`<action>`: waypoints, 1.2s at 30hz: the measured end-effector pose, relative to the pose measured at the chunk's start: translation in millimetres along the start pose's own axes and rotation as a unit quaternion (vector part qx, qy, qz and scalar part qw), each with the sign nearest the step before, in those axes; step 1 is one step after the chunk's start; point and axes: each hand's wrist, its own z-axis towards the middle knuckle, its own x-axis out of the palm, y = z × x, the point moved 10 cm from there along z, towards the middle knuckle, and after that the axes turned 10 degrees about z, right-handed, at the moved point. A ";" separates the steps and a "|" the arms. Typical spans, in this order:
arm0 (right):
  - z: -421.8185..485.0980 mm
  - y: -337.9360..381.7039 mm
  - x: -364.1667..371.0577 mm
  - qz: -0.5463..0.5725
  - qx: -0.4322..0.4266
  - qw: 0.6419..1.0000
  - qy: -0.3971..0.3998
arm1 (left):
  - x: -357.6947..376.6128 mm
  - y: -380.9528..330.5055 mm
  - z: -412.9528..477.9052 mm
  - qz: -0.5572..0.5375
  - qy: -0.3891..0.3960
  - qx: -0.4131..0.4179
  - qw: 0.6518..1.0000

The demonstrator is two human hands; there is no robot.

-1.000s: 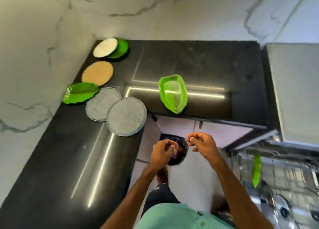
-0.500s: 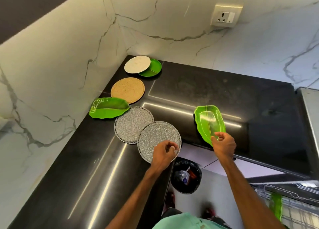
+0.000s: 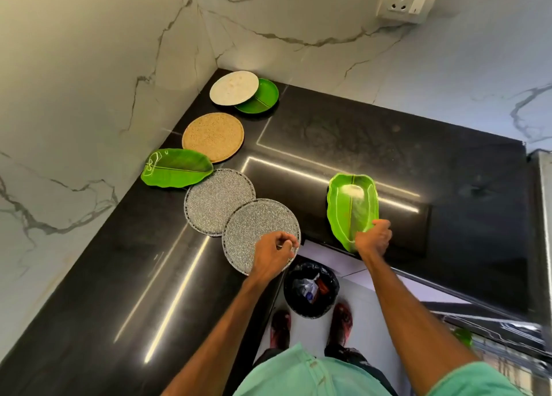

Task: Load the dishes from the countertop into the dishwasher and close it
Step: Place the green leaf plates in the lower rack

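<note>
Leaf plate (image 3: 352, 204) lies on black countertop (image 3: 388, 156), near front edge. Right hand (image 3: 373, 237) grips its near end, thumb on top. Left hand (image 3: 274, 252) has fingers curled at rim of near grey speckled plate (image 3: 254, 225); can't tell if it's gripping. That plate overlaps second grey plate (image 3: 216, 201). Further left along wall: second leaf plate (image 3: 177, 167), tan plate (image 3: 213, 136), white plate (image 3: 234, 87) overlapping green round plate (image 3: 263, 97). Bin (image 3: 310, 291) on floor below.

The left grip (image 3: 273, 253) covers the near rim of the nearest speckled grey plate (image 3: 257, 225). The right grip (image 3: 373, 237) hides the near tip of the leaf-shaped green plate (image 3: 351, 204). A white plate (image 3: 234, 87) overlaps part of a round green plate (image 3: 264, 100). At lower right, the dishwasher rack (image 3: 507, 357) is blurred and cut off by the frame edge; a green item (image 3: 462, 337) there is indistinct.
</note>
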 end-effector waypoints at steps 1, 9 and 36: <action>1.7 -1.7 5.2 0.038 0.006 0.999 0.005 | 1.9 -1.4 2.0 -0.002 0.002 -0.008 1.000; -41.7 43.4 90.3 0.384 0.173 0.875 0.240 | -26.3 12.8 27.3 -0.023 -0.030 -0.044 0.998; -157.0 82.8 199.8 0.283 0.139 0.861 0.399 | -266.4 175.2 155.0 -0.374 -0.325 -0.312 0.811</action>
